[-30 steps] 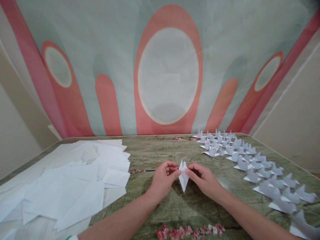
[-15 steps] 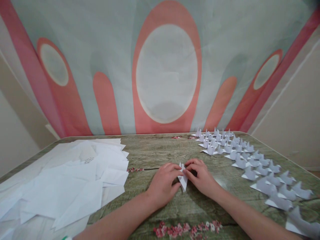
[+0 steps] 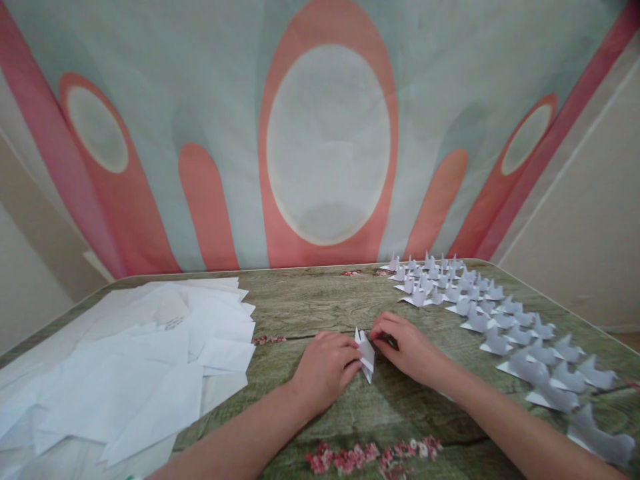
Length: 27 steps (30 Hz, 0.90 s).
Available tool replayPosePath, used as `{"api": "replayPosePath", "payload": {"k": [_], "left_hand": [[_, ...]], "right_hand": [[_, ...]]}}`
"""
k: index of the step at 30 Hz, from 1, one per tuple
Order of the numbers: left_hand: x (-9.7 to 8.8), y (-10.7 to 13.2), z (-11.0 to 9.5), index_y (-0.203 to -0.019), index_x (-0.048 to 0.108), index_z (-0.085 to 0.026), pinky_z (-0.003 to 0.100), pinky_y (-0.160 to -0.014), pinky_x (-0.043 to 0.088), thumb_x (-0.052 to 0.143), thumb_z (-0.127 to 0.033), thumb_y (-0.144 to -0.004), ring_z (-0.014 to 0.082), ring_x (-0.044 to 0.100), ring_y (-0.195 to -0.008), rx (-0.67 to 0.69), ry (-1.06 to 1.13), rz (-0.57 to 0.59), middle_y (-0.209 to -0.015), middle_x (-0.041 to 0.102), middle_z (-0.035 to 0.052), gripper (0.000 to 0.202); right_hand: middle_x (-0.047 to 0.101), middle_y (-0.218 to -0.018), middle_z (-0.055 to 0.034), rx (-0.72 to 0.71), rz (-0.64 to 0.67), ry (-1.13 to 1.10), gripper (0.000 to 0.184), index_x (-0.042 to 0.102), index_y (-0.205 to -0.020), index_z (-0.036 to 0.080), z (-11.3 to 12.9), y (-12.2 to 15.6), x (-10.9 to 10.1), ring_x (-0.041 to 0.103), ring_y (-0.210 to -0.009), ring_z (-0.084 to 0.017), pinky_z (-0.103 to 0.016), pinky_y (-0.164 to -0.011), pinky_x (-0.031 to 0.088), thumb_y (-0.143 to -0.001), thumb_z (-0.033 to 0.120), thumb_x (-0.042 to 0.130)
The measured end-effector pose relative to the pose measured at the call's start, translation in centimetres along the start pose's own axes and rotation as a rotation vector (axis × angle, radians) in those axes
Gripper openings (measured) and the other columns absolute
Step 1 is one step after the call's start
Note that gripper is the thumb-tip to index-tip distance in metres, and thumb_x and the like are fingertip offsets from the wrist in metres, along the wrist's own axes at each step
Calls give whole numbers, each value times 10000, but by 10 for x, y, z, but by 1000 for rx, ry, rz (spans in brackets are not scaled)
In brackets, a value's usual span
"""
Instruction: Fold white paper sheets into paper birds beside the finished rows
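A white origami piece (image 3: 368,357) sits mid-table, a slim diamond with narrow points at its top and a sharp lower tip. The left hand (image 3: 323,367) grips its left side, fingers covering that edge; the right hand (image 3: 407,347) is curled at its upper right, contact unclear. Overlapping white paper sheets (image 3: 135,373) cover the left of the wood-patterned table (image 3: 320,300); folded paper birds (image 3: 477,320) crowd the right. Behind hangs a coral-arched backdrop (image 3: 330,133).

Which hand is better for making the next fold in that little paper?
Probably the right hand: it curls close beside the folded paper, while the left hand grips the other side.
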<state>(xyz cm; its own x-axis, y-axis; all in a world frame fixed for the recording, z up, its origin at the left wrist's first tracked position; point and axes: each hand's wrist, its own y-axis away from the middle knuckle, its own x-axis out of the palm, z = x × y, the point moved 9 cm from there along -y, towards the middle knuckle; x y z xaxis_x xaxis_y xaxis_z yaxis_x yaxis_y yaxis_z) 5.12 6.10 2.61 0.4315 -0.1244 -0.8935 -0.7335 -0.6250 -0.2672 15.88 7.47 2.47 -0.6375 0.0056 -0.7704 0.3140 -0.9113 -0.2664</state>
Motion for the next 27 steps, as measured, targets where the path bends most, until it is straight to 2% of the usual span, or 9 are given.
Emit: {"api": "replayPosePath", "payload": {"k": [3,5,10,15,27], "left_hand": [[1,0,2,-919,675,-231,328,-839,386,531,-249,-841,193,574,-927,-13,19,-2,-980,665,30,165],[1,0,4,-923,677,-235,322,-828,390,536,-240,-835,194,576,-926,-33,39,-12,-978,666,28,166],[-1,-1,8,-877,673,-237,315,-839,394,548,-216,-820,186,585,-916,-75,114,-46,-968,674,16,139],[-3,-2,13,-807,641,-208,296,-827,404,566,-214,-799,188,575,-898,-124,163,-73,-920,660,27,76],[-1,-6,21,-798,621,-195,304,-791,401,543,-235,-797,192,548,-839,-174,235,-105,-847,634,35,88]], "right_hand": [[584,-875,-21,-85,229,-89,226,637,-848,217,16,4,7,547,-815,-167,-278,-739,420,-700,64,564],[591,-880,-16,-81,265,-115,243,647,-855,225,18,5,9,552,-807,-166,-272,-728,425,-677,69,593],[597,-844,-23,-43,216,-185,88,656,-798,209,7,2,14,556,-773,-156,-279,-721,430,-777,171,580],[560,-781,-17,18,141,-217,145,615,-688,186,-7,0,16,533,-734,-146,-273,-680,426,-804,265,579],[556,-789,-29,52,101,-138,167,571,-663,179,-8,-1,18,519,-745,-156,-294,-695,410,-821,207,528]]}}
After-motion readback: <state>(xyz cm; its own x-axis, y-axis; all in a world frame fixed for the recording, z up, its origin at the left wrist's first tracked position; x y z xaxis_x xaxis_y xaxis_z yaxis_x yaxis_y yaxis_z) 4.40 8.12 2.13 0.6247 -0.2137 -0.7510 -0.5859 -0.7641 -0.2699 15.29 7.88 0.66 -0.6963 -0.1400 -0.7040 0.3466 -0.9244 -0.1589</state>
